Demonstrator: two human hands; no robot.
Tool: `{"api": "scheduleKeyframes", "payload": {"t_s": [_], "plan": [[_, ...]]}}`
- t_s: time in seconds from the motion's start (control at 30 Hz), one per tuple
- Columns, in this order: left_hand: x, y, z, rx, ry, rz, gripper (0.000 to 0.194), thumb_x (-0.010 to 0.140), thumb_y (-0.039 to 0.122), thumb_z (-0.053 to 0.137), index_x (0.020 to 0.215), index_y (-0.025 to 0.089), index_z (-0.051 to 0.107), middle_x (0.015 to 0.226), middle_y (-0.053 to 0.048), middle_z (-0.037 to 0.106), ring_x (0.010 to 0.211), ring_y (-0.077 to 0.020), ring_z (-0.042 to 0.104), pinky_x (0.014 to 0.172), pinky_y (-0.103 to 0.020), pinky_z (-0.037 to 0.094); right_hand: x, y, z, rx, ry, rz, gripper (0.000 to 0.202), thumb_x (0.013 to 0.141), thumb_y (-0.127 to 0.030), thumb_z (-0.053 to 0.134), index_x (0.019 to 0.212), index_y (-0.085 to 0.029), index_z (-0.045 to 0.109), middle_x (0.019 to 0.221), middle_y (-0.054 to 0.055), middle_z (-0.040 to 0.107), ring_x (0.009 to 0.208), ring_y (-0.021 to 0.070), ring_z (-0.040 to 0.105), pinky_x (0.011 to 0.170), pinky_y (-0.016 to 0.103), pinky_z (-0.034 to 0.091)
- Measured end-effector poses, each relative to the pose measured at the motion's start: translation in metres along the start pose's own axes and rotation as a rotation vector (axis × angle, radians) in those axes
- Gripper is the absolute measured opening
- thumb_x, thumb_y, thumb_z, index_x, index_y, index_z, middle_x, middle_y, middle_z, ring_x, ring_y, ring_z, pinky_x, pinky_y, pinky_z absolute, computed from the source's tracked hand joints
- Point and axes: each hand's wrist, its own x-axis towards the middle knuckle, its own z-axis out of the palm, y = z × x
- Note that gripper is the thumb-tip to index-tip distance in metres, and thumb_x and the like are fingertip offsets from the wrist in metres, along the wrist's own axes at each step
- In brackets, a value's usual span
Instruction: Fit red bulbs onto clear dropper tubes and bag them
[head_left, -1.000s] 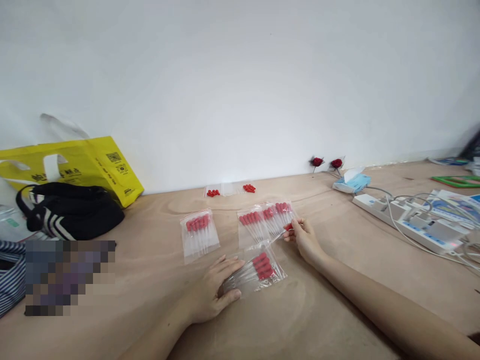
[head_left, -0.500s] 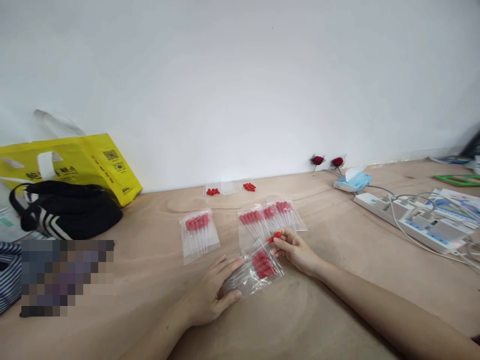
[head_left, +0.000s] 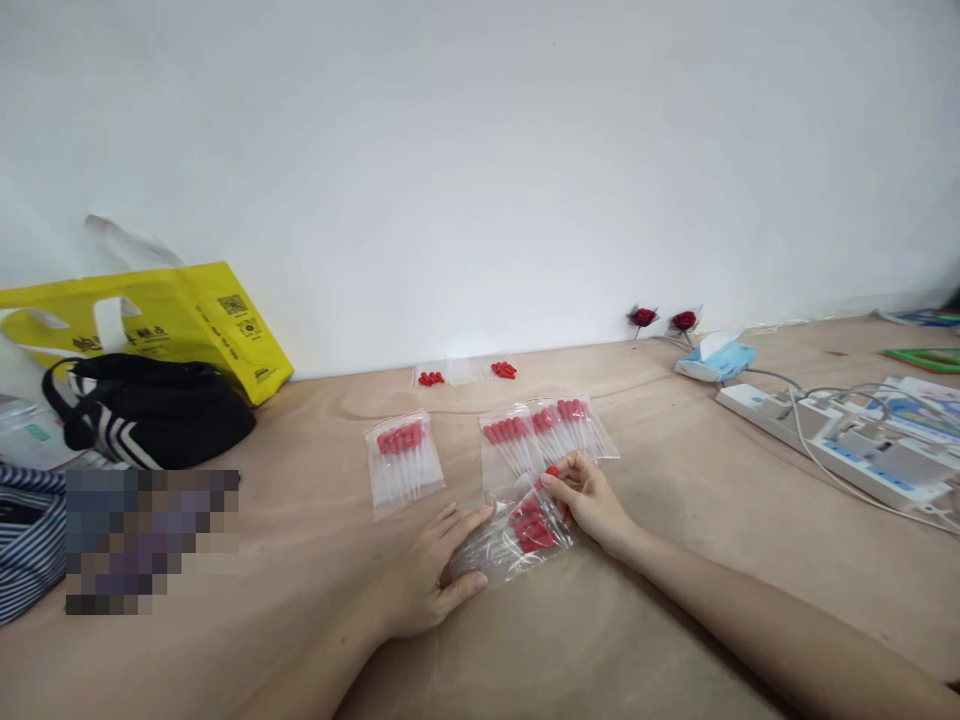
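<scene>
My right hand (head_left: 589, 505) is closed, thumb and fingers pinching a dropper by its red bulb (head_left: 552, 471) at the upper right of a clear plastic bag (head_left: 495, 560). Several more red-bulbed droppers (head_left: 534, 530) lie inside this bag, their thin clear tubes pointing left. My left hand (head_left: 442, 570) rests on the bag's left end with its fingers spread, steadying it against the table. Just behind lie two overlapping bags, the left one (head_left: 499, 455) and the right one (head_left: 592, 440), with rows of red-bulbed droppers. A similar filled bag (head_left: 405, 475) lies to the left.
Small bags with loose red bulbs (head_left: 504, 370) lie near the wall. At left are a yellow tote bag (head_left: 255, 350) and a black bag (head_left: 180, 410). A tissue pack (head_left: 716, 358), a power strip (head_left: 817, 450) with cables and two dark red flowers (head_left: 684, 320) are at right.
The dropper in my right hand has slid down and left along the top of the bag, and more of its bulb is covered by my fingers. My left hand stays on the bag.
</scene>
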Motion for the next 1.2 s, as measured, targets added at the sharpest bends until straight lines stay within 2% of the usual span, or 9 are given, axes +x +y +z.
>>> {"api": "scheduleKeyframes", "payload": {"t_s": [0.17, 0.33, 0.53, 0.7, 0.8, 0.9, 1.03, 1.2], "plan": [[0.0, -0.004, 0.002, -0.008, -0.008, -0.02, 0.057, 0.082, 0.033, 0.048, 0.133, 0.029, 0.025, 0.137, -0.002, 0.034, 0.127, -0.0288, 0.024, 0.101, -0.049, 0.026, 0.002, -0.003, -0.001, 0.07, 0.083, 0.047, 0.039, 0.058, -0.045, 0.066, 0.071, -0.022, 0.038, 0.045, -0.01, 0.045, 0.03, 0.006, 0.039, 0.029, 0.018, 0.027], [0.0, -0.004, 0.003, 0.008, -0.007, -0.008, 0.057, 0.082, 0.034, 0.048, 0.133, 0.03, 0.024, 0.137, -0.002, 0.034, 0.127, -0.0281, 0.025, 0.101, -0.049, 0.025, 0.003, -0.003, -0.008, 0.088, 0.128, 0.041, 0.036, 0.058, -0.041, 0.066, 0.071, -0.021, 0.04, 0.048, -0.009, 0.047, 0.029, 0.0044, 0.037, 0.028, 0.017, 0.025], [0.0, 0.0, 0.0, 0.046, -0.017, -0.008, 0.054, 0.082, 0.035, 0.048, 0.132, 0.029, 0.027, 0.137, -0.002, 0.035, 0.126, -0.0269, 0.026, 0.103, -0.048, 0.024, -0.004, -0.009, -0.012, -0.059, 0.029, -0.025, 0.032, 0.058, -0.038, 0.067, 0.067, -0.02, 0.043, 0.06, -0.006, 0.052, 0.032, 0.002, 0.037, 0.028, 0.015, 0.024], [0.0, 0.001, 0.0, 0.034, -0.062, -0.072, 0.055, 0.082, 0.036, 0.047, 0.133, 0.027, 0.028, 0.138, -0.003, 0.032, 0.128, -0.0296, 0.021, 0.101, -0.05, 0.025, -0.006, -0.008, -0.015, -0.152, -0.135, -0.024, 0.027, 0.059, -0.029, 0.068, 0.065, -0.019, 0.044, 0.048, -0.009, 0.046, 0.034, 0.0031, 0.034, 0.031, 0.015, 0.025], [0.0, -0.001, 0.0, 0.033, -0.046, -0.047, 0.055, 0.082, 0.035, 0.047, 0.132, 0.027, 0.028, 0.138, -0.003, 0.033, 0.127, -0.0293, 0.022, 0.101, -0.05, 0.025, -0.005, -0.004, -0.015, -0.167, -0.21, -0.026, 0.025, 0.059, -0.027, 0.068, 0.065, -0.019, 0.046, 0.046, -0.009, 0.046, 0.038, 0.0044, 0.039, 0.038, 0.017, 0.03], [0.001, -0.004, 0.002, 0.052, -0.038, -0.025, 0.055, 0.082, 0.034, 0.048, 0.132, 0.026, 0.027, 0.138, -0.003, 0.033, 0.127, -0.0291, 0.022, 0.101, -0.05, 0.025, -0.003, 0.0, -0.016, -0.169, -0.26, -0.028, 0.027, 0.06, -0.032, 0.068, 0.068, -0.018, 0.047, 0.054, -0.006, 0.052, 0.045, 0.0062, 0.045, 0.044, 0.019, 0.034], [0.001, -0.005, 0.003, 0.076, -0.031, -0.002, 0.055, 0.082, 0.033, 0.048, 0.133, 0.027, 0.026, 0.137, -0.004, 0.034, 0.127, -0.0289, 0.024, 0.1, -0.051, 0.028, -0.001, 0.004, -0.015, -0.2, -0.299, -0.012, 0.03, 0.065, -0.04, 0.065, 0.075, -0.017, 0.047, 0.059, -0.004, 0.053, 0.047, 0.0063, 0.045, 0.045, 0.019, 0.034], [0.001, -0.004, 0.002, 0.107, -0.018, 0.006, 0.055, 0.082, 0.033, 0.048, 0.132, 0.026, 0.027, 0.137, -0.004, 0.035, 0.126, -0.0296, 0.026, 0.097, -0.052, 0.031, 0.004, 0.011, -0.015, -0.305, -0.289, -0.078, 0.027, 0.066, -0.037, 0.064, 0.073, -0.017, 0.048, 0.058, -0.004, 0.051, 0.048, 0.0065, 0.045, 0.046, 0.019, 0.035]]}}
